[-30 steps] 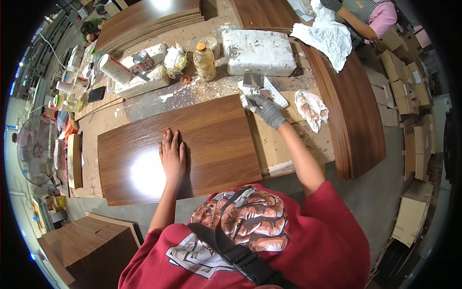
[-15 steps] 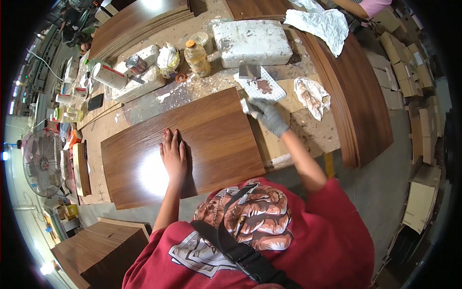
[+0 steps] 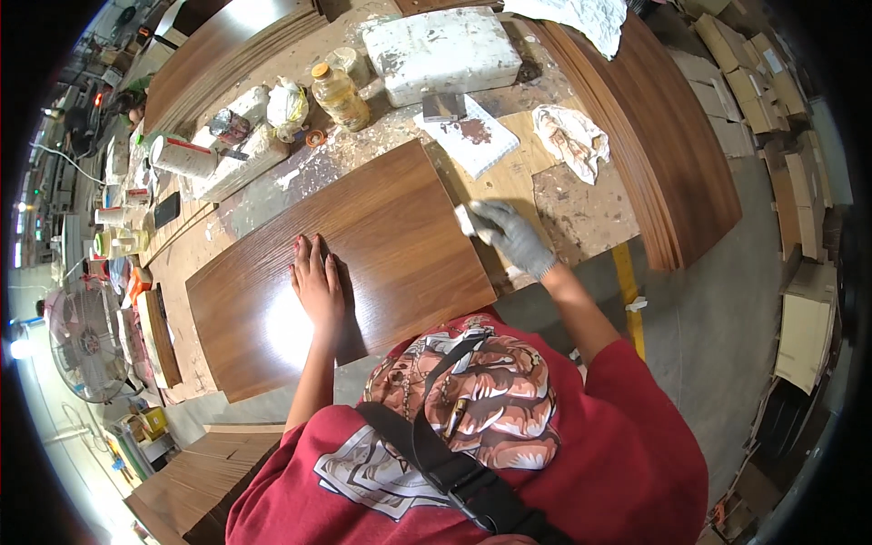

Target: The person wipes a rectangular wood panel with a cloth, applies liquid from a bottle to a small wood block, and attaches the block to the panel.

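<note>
A dark brown wood-grain board (image 3: 400, 227) lies on the worktable before me. My left hand (image 3: 317, 283) is bare and rests flat on the board's face, fingers stretched out. In a grey glove, my right hand (image 3: 516, 238) grips a small white pad (image 3: 466, 221) against the board's right edge; whether it is cloth or sponge I cannot tell. Beyond that hand, a white dotted sheet (image 3: 486, 145) with a brown smear carries a small grey block (image 3: 444, 107). A crumpled, brown-stained white cloth (image 3: 572, 141) lies to the right of the sheet.
Stacked brown boards (image 3: 672, 154) stand at the right, with white cloth (image 3: 581, 20) on their far end. A paint-spotted white block (image 3: 442, 54), an orange-capped bottle (image 3: 341, 98) and a white can (image 3: 182, 155) stand across the table. A fan (image 3: 88, 341) is at the left.
My right hand has slid toward me along the board's right edge, with the white pad in it. My left hand keeps its place on the board. The whole view has shifted slightly.
</note>
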`<state>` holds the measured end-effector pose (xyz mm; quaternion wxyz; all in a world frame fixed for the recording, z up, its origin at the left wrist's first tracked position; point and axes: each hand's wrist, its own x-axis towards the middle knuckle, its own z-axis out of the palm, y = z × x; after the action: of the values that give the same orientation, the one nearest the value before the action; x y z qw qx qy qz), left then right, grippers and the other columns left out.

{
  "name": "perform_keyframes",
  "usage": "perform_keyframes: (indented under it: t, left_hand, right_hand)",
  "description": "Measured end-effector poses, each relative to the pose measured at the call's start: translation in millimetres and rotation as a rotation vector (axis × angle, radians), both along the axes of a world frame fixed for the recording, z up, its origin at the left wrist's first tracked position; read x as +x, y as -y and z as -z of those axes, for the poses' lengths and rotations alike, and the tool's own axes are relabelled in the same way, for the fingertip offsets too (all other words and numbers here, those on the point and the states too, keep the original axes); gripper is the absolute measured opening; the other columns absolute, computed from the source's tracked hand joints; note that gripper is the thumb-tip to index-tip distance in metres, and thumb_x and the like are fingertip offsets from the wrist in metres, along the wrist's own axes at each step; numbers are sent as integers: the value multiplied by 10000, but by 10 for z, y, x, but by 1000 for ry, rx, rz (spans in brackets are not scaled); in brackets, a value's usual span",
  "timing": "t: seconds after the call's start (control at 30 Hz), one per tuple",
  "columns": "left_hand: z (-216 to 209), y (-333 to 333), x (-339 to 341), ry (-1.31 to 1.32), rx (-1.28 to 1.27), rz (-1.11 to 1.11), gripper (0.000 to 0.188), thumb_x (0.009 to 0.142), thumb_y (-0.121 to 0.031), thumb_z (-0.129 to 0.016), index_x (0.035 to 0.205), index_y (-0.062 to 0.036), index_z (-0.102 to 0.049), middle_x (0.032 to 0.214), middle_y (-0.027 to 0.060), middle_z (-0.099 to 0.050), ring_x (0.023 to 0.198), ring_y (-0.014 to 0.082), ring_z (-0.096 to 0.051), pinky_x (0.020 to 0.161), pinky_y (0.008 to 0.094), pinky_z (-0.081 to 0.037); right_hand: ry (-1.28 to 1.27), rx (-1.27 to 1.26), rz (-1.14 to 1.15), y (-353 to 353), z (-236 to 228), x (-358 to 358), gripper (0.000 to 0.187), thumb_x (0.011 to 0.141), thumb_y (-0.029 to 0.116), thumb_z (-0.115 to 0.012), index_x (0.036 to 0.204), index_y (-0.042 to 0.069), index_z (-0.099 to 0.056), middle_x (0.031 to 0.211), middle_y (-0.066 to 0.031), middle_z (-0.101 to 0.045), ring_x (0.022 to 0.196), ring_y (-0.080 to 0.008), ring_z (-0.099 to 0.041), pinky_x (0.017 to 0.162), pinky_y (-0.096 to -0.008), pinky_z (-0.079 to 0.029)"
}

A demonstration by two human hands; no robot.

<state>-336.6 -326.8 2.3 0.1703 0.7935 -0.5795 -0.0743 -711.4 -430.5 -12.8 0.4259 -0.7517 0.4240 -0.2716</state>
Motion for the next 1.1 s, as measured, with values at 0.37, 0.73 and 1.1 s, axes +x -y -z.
perform_keyframes:
  t: [0.37,0.73,1.1]
  left_hand:
    - [110,8,27,19,-17,19,503,1046,-347,-425,1504,-141,-449,1612,127,-336,1517,281,-251,1224,486,-145]
    - [189,-53,44,39,-43,41,505,1057,-380,-398,1506,-155,-444,1622,125,-317,1514,285,-251,1229,463,-128]
    - [-126,-141,-166,-472,-244,312,438,917,-176,-657,1335,-54,-610,1345,172,-594,1258,355,-532,1083,457,-383]
  right_hand:
    - [5,113,98,-734,-281,-233,514,902,61,-637,1408,61,-547,1412,-138,-537,1299,-299,-515,1127,-369,-401]
    - [-102,72,196,-1489,-420,-490,526,883,76,-660,1398,62,-550,1409,-139,-543,1332,-304,-490,1141,-391,-388]
    - [435,362,341,-1818,-706,-302,575,985,211,-647,1498,69,-430,1393,-83,-538,1293,-225,-506,1087,-389,-430]
